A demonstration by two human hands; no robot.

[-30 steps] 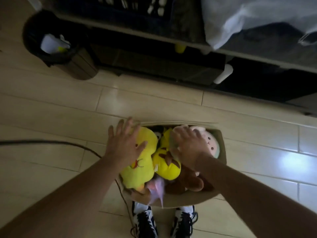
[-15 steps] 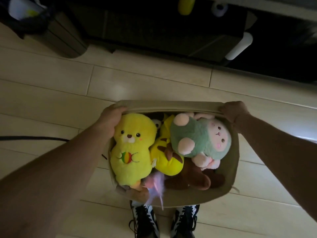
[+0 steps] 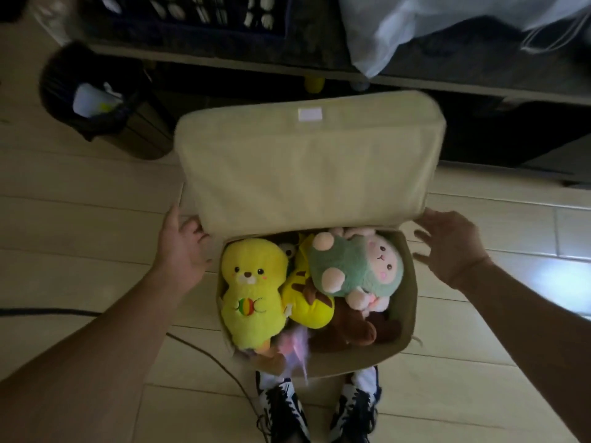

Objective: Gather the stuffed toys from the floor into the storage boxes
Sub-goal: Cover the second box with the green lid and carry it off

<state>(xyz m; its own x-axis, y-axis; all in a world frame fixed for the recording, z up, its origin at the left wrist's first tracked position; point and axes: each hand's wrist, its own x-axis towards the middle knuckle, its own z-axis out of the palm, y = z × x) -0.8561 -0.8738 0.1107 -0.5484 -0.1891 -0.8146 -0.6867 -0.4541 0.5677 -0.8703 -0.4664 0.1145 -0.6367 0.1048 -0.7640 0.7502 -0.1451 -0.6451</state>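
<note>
While both hands are hovering open, left hand [image 3: 184, 247] touching the raised flap's corner, right hand [image 3: 451, 247] just clear, the beige soft fabric storage box [image 3: 407, 318] of plush toys [image 3: 252, 292] is sitting between them; probably light, floppy, best gripped by its rim.

Dim, soft view; glare on floor [image 3: 543, 276] right, perhaps window light.

Beige fabric storage box [image 3: 406, 318] on the floor, lid [image 3: 307, 167] raised at the far side. Packed inside: yellow bear [image 3: 251, 292] face up at left, yellow striped toy [image 3: 308, 302] in the middle, green-hooded pink toy [image 3: 355, 263] on top right, brown plush [image 3: 355, 330] beneath, perhaps a bear.
</note>
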